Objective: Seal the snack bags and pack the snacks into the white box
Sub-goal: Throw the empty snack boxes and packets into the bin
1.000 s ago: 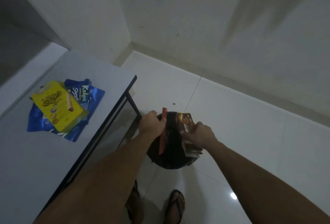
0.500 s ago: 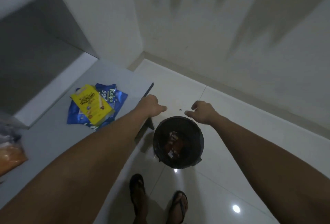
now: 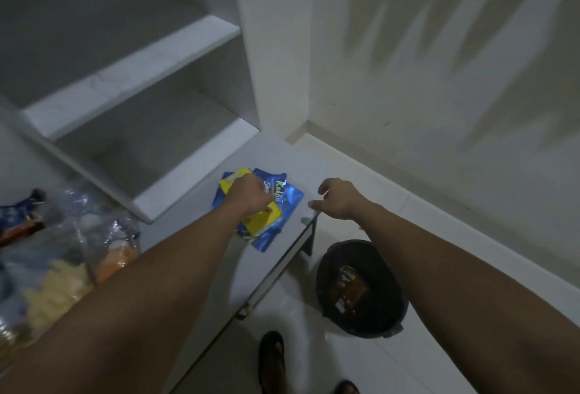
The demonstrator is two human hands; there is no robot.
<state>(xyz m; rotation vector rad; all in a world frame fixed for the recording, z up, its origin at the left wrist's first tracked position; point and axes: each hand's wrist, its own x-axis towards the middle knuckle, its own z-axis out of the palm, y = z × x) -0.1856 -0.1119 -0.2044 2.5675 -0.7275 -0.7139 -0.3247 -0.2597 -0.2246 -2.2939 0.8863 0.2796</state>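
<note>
A yellow snack packet (image 3: pixel 265 219) lies on a blue foil snack bag (image 3: pixel 284 202) near the far corner of the white table (image 3: pixel 251 271). My left hand (image 3: pixel 248 194) is down on the yellow packet with its fingers curled over the far end. The back of the hand hides whether they grip it. My right hand (image 3: pixel 340 199) hovers over the table's corner, loosely curled, and holds nothing. Clear bags of orange and pale yellow snacks (image 3: pixel 69 255) sit at the left edge. No white box is in view.
A black bin (image 3: pixel 389 315) with brown wrappers inside stands on the tiled floor right of the table. White built-in shelves (image 3: pixel 131 70) rise behind the table. My sandalled feet (image 3: pixel 271 359) are at the bottom, beside the table's edge.
The wrappers I held over the bin now lie in it. Both hands rose from the bin; my left moved onto the yellow packet and my right to the table corner. The view turned left.
</note>
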